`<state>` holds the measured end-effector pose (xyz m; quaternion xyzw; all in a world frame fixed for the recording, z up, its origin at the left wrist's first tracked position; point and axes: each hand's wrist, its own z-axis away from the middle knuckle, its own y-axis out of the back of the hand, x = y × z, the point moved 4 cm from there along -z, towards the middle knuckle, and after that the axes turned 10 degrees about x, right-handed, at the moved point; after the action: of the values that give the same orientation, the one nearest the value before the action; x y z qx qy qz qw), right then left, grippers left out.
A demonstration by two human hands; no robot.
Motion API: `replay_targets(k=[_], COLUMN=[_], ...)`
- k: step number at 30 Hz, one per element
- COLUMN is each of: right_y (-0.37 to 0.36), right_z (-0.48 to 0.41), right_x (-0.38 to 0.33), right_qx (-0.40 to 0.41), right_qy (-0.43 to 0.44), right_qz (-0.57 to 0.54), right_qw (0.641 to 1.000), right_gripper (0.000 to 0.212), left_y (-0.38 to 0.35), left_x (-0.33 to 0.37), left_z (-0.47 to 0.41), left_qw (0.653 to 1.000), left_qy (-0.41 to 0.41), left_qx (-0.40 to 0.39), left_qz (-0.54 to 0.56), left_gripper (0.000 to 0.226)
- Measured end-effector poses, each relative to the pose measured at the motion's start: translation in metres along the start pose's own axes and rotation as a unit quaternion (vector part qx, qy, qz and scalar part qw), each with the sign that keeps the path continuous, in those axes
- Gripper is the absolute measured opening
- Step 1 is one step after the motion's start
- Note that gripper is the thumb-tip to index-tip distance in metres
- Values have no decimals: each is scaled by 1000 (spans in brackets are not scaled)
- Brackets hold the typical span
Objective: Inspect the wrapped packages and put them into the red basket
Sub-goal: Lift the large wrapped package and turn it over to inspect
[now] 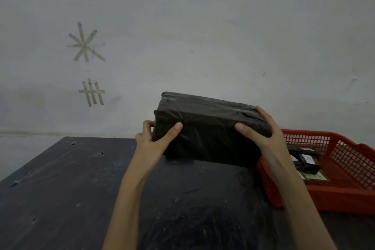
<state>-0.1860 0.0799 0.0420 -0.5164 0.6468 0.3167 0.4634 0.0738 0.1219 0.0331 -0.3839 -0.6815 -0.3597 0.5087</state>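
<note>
Black plastic-wrapped rectangular package [211, 128]: you hold it raised above the dark scuffed surface [67, 189], clear of it, one long face turned toward you. Your left hand [154, 138] is clamped on its left end, thumb on the near face and fingers curled behind. Your right hand [263, 128] is clamped on the right end in the same way, thumb forward, fingers over the top corner. The package sits between the two hands, tilted slightly down to the right.

Progress, as I judge it: inspection of this package is under way and its placement is not yet done. Just right of it, the red perforated plastic basket [345, 195] already holds several dark wrapped packages [306, 163] with white labels. No further packages show on the surface. Behind, tape marks [86, 44] are stuck on the grey wall.
</note>
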Motion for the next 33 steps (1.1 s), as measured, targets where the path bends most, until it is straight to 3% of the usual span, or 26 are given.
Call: replay_targets(k=[3, 8, 16, 19, 25, 33], right_y=[-2, -2, -4, -6, -7, -7], right_z=[-1, 0, 7, 6, 7, 9], right_x=[1, 0, -4, -3, -6, -11], right_qx=[-2, -8, 51, 31, -46, 11], right_qy=[-9, -14, -15, -22, -4, 28], right_qz=[-12, -22, -67, -27, -4, -13], right_qw=[1000, 1000, 996, 999, 999, 999], right_gripper=[110, 107, 74, 77, 105, 91], left_y=[-3, -9, -10, -10, -13, -14], left_x=[2, 5, 1, -3, -8, -8], left_z=[2, 3, 1, -1, -1, -2], left_qw=[1000, 997, 994, 993, 993, 996], left_qy=[7, 21, 12, 18, 22, 19], left_qx=[17, 14, 16, 34, 75, -3], left_qz=[6, 67, 106, 115, 92, 92], left_gripper=[79, 86, 89, 89, 97, 77])
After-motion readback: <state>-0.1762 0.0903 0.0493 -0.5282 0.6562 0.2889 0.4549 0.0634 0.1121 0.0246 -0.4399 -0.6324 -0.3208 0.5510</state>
